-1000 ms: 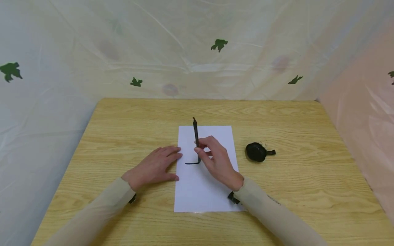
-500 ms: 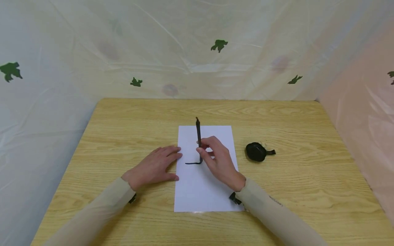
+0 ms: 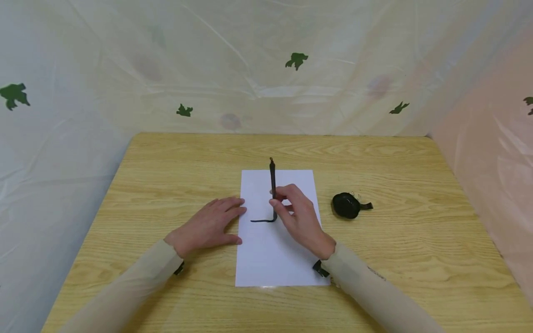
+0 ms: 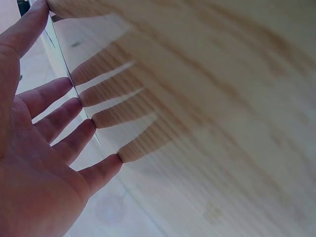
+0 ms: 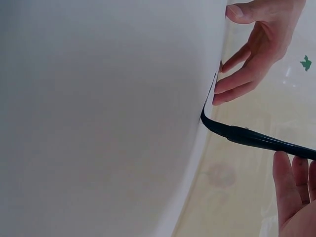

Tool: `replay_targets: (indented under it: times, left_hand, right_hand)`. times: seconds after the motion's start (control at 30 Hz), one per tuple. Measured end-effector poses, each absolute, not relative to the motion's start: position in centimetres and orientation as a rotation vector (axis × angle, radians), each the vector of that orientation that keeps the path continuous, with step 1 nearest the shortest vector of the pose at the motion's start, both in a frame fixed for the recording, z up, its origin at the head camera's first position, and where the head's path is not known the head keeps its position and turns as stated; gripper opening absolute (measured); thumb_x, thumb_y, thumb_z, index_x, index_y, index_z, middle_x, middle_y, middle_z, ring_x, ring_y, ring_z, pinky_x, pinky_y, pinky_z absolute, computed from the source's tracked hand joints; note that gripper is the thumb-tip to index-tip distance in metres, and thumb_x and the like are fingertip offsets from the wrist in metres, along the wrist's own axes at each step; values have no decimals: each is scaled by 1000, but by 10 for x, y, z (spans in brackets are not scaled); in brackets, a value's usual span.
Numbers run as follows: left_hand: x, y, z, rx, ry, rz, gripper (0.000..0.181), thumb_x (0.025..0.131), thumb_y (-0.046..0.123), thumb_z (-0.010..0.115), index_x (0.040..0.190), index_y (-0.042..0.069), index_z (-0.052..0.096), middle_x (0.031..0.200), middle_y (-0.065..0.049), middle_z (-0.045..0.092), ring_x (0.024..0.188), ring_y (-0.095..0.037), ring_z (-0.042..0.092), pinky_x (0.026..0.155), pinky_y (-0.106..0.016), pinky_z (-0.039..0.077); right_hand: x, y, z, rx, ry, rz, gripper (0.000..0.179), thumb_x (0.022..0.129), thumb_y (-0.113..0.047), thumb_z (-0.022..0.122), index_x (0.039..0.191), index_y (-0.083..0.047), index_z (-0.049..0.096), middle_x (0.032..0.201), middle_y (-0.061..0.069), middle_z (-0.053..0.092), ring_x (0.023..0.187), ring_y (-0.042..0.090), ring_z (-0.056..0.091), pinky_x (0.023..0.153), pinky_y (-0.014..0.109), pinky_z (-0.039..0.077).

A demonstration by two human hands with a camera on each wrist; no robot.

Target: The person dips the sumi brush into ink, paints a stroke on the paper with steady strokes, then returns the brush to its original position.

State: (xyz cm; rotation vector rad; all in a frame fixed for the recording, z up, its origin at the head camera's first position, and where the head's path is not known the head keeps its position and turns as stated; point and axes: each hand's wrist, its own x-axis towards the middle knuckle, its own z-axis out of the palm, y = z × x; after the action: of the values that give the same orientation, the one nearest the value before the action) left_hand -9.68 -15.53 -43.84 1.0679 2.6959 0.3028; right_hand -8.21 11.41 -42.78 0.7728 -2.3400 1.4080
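A dark brush (image 3: 272,179), pinched nearly upright in the grip of the right hand (image 3: 303,223), meets a black line (image 3: 261,221) on white paper (image 3: 275,266) mid-table (image 3: 137,185); the left hand (image 3: 208,225) lies spread, fingertips at the paper's left edge; a black dish (image 3: 345,206) sits toward the table's right edge.

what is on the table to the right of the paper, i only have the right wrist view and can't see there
Observer: A rounded, short-handled black dish rests there on the light wood-grain table.

Operator: ok and what's at the top of the slim black brush, it runs out of my frame

Observer: The head view shows a small dark loop there.

Operator: how far left does the thin black line go, i see it edge on

Observer: From above, it stops short of the left edge of the white rectangular sheet of paper.
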Motion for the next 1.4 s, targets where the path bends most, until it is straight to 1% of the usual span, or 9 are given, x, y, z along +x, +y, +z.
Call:
replay_targets:
  times: [0.53,0.77,1.4]
  left_hand:
    - [-97,-156,-438,1068,2696,300,80,90,56,76,151,9,54,160,-9,43,147,-31,40,119,-56,32]
    - [-97,-156,-438,1086,2702,309,79,90,55,77,150,9,55,159,-9,44,146,-31,41,118,-57,33]
    - [-97,-157,-440,1117,2706,347,80,89,53,78,150,7,54,159,-10,44,146,-32,41,117,-58,34]
  right_hand:
    - [-82,120,-427,773,-2308,1399,23,96,3,70,117,-2,62,106,8,63,96,21,66,69,29,62]
    - [-81,124,-426,769,-2311,1381,25,95,4,71,118,-4,63,104,7,63,95,21,66,68,29,61]
    - [-79,135,-426,724,-2350,1359,23,96,2,70,118,-2,65,105,6,64,96,21,66,69,31,62]
